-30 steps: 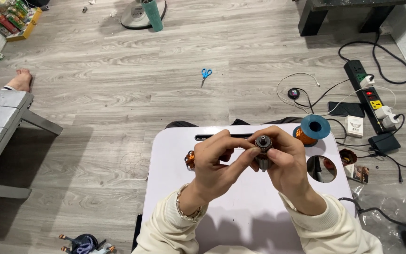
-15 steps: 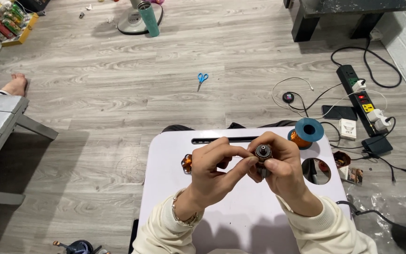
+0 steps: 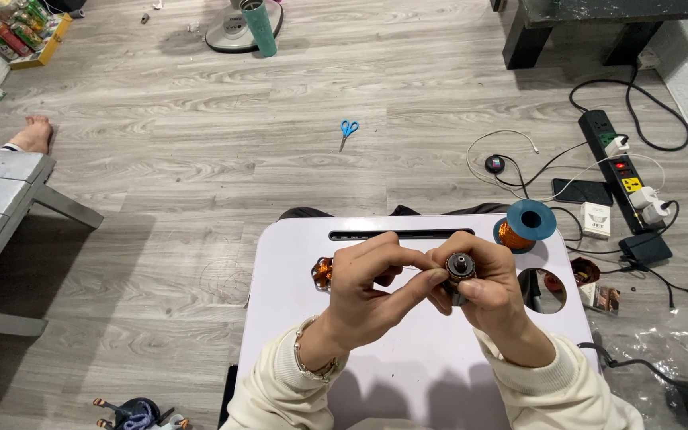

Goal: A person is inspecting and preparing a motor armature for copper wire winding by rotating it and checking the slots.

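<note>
Both hands meet above the middle of the table. Right hand (image 3: 483,291) is clamped around a small motor armature (image 3: 460,268), a dark cylindrical core with a round metal end cap and shaft stub facing the camera. Left hand (image 3: 376,283) is pinched shut, thumb and forefinger tips touching the core's side; they appear to nip a fine strand, too thin to confirm. Judged: the right hand steadies the part end-on so its slots face the eye, while the left works at the rim.

The armature sits in the air, just over the white table (image 3: 296,318), a smooth, glossy lap table with rounded corners, a long narrow slot along the far edge and a round cup hole at the right.

Just left of the left hand, on the table: a small wound copper coil (image 3: 322,273), shiny orange, partly hidden by the fingers. At the far right corner: a spool of copper wire (image 3: 523,225) with a blue plastic flange, lying tilted, probably kept near for feeding wire.

Beyond, on the grey wood-grain floor: blue-handled scissors (image 3: 349,130), a black power strip (image 3: 616,159) with white plugs and looping cables, a dark phone (image 3: 582,191).
</note>
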